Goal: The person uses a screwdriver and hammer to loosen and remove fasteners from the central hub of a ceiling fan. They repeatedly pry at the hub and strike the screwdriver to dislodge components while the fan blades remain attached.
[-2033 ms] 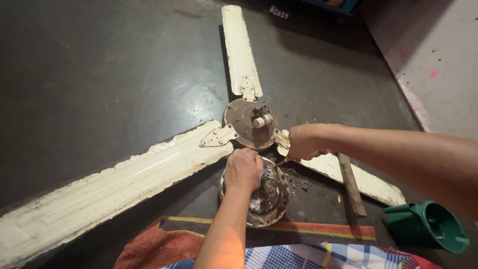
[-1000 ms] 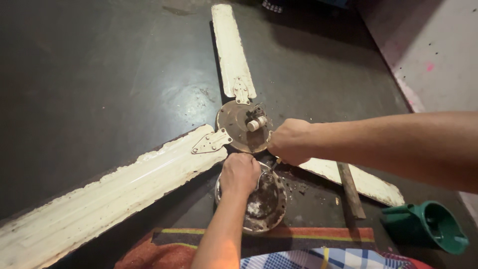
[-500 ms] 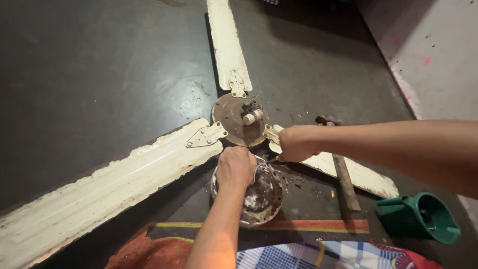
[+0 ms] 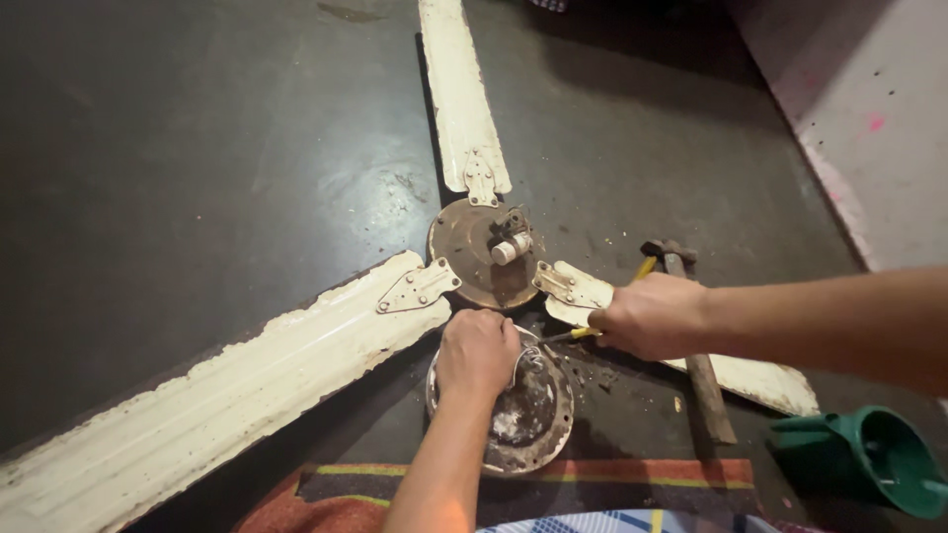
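Observation:
A dismantled ceiling fan lies on the dark floor: a rusty round hub plate [image 4: 472,259] with three worn cream blades [image 4: 462,94]. In front of it sits a round metal motor housing [image 4: 513,419], dirty inside. My left hand [image 4: 477,353] grips the housing's near-left rim. My right hand [image 4: 647,316] holds a yellow-handled screwdriver [image 4: 573,336], whose tip points into the housing by the left hand's fingers. A small white cylinder [image 4: 509,247] stands on the hub plate.
A hammer [image 4: 691,345] with a wooden handle lies across the right blade, behind my right hand. A green plastic mug [image 4: 869,459] lies on its side at the lower right. A striped mat [image 4: 592,484] runs along the bottom edge. A pale wall [image 4: 869,118] rises at the right.
My right hand has drawn back to the right from the hub, and the yellow screwdriver now shows in it. The left hand stays on the housing. The camera has shifted slightly.

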